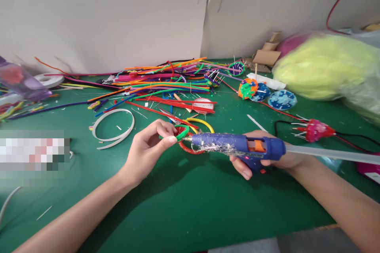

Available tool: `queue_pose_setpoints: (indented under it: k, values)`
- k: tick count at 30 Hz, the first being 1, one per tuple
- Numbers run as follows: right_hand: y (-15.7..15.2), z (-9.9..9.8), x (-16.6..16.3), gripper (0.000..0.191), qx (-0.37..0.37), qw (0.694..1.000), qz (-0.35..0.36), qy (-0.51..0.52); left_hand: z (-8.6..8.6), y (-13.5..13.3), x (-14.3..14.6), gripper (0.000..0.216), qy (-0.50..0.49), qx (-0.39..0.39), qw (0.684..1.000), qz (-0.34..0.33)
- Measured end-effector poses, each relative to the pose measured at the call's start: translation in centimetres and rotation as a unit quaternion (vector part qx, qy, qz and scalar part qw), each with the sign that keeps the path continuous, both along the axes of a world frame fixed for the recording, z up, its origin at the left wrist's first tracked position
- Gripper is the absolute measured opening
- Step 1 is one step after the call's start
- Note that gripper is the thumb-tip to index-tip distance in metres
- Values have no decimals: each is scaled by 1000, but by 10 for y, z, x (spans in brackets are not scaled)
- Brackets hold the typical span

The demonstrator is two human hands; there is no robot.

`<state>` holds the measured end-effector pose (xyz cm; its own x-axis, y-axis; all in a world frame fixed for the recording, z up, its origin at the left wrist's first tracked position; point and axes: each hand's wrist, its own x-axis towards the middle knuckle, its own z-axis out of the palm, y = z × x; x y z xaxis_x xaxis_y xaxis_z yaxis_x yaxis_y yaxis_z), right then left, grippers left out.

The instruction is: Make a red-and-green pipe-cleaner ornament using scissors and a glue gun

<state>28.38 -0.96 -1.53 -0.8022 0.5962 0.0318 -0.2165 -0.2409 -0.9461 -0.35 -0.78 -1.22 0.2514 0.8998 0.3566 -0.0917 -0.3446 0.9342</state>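
My left hand (147, 148) pinches a small green-rimmed piece (183, 134) with red inside it, between thumb and fingers. In my right hand (289, 161) is a blue hot glue gun (218, 142), gripped by its handle and pointing left. Its nozzle is at the green rim; whether they touch I cannot tell. Dried glue strands cling to the barrel, and a long glue stick (329, 153) sticks out of the back. Just behind the nozzle lie a red ring (192, 151) and a yellow curved piece (204, 121) on the green table (190, 213).
Bundles of coloured pipe cleaners (169, 87) lie along the back. A coiled white strip (94, 126) is left of my hands. Decorated blue ovals (282, 99), an orange round piece (247, 89) and a red cone (319, 130) sit right, before a bag of yellow material (323, 65).
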Motion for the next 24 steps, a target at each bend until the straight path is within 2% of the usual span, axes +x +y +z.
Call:
queue_pose_setpoints:
  k: [14,24]
  values:
    - [-1,0,2,41,20,1000,-17,4,0,0,-1,17,3,-11,1000,20]
    - [0,-2,4,42,34,999,-27,15,0,-1,-4,13,1,-22,1000,8]
